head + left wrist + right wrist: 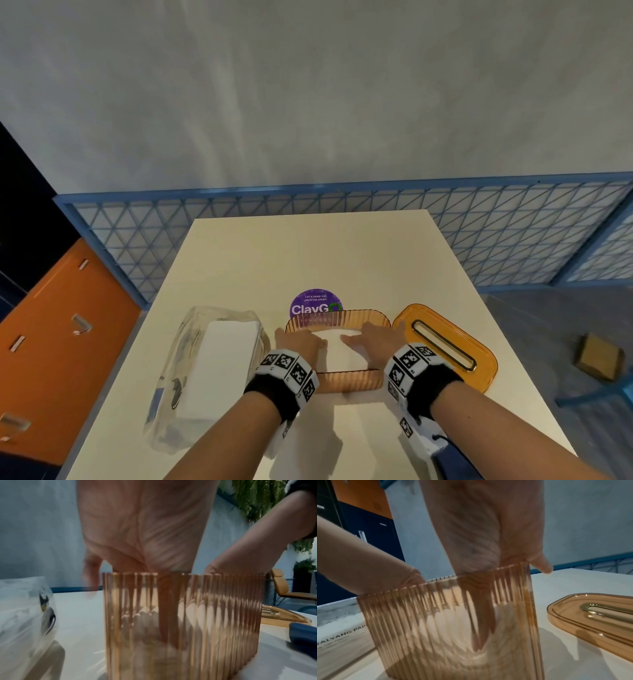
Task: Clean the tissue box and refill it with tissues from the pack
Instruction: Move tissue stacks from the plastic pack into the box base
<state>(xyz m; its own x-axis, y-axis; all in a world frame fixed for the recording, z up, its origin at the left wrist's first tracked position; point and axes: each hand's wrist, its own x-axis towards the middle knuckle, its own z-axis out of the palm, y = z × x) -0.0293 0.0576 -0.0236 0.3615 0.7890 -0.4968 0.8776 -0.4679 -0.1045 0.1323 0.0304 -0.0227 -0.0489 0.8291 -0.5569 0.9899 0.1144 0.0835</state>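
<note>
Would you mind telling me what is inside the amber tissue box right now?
A white stack of tissues lies in the tissue box, with the left hand and right hand reaching in on it. The box floor is covered.

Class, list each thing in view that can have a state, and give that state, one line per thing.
Tissue box: open, lid off, white tissues inside.
Lid: off, lying flat on the table, right of the box.
Tissue pack: lying left of the box, tissues left inside.
Left hand: inside the box, fingers straight, on the tissues.
Right hand: inside the box, fingers straight, on the tissues.
</note>
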